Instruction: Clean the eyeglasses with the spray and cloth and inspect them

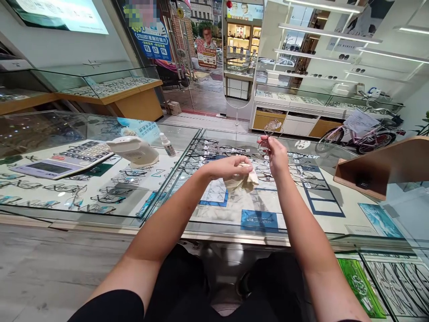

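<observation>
Over the bench (295, 214), inside its near edge, your right hand (278, 155) pinches the glasses (272, 128); left hand (229, 167) clutches the cloth (243, 183).

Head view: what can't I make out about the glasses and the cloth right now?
- Glasses, head view: partly covered by the right hand; lens smudges too small to judge.
- Cloth, head view: bunched under the left hand, so its full shape is hidden.
- Bottle, head view: label too small to read.
</observation>
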Demonstrator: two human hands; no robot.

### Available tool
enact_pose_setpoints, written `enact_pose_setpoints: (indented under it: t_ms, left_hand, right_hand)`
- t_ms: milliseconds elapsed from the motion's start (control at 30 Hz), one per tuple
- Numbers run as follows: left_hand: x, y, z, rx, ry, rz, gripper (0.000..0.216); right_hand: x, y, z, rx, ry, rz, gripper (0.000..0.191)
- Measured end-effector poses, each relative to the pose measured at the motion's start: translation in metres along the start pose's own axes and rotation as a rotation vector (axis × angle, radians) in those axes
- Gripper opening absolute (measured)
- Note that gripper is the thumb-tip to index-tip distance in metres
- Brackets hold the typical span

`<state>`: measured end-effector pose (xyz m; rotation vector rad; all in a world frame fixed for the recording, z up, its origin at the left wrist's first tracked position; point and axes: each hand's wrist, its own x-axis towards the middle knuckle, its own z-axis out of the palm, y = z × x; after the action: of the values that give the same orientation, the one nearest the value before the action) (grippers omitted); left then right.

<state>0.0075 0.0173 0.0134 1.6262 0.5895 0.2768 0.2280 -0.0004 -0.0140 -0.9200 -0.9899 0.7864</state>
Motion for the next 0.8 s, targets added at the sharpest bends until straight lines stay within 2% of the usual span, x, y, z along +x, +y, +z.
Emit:
enact_pose_setpoints:
  t_ms: [133, 367, 467, 600, 667, 800]
  left_hand:
    - [-0.0013, 0.0021, 0.0006, -0.088, 0.015, -0.054, 0.043]
    - [-0.0007, -0.0007, -0.0045, -0.076, 0.014, -0.015, 0.052]
    - [0.0002, -0.0014, -0.0035, -0.01, 0.09, -0.019, 0.044]
    - [0.0028, -0.0028, -0.0028, 0.226, 0.257, -0.047, 0.032]
    - [0.0037, -0.0035, -0.004, 0.299, 0.305, -0.067, 0.033]
    - [0.0029, -0.0045, -0.0072, 0.194, 0.239, -0.054, 0.047]
  right_hand:
    - [0.0001, -0.0005, -0.0003, -0.017, 0.012, 0.011, 0.037]
    - [-0.0015, -0.0039, 0.0007, -0.011, 0.008, 0.031, 0.035]
    - [-0.0014, -0.0042, 0.0009, -0.016, 0.008, 0.032, 0.037]
    - [-0.0007, -0.0033, 0.0002, -0.034, 0.014, 0.028, 0.04]
    - [-0.0008, -0.0034, 0.0001, -0.024, 0.018, 0.03, 0.039]
    - [-0.0021, -0.0053, 0.0005, 0.007, 0.012, 0.025, 0.035]
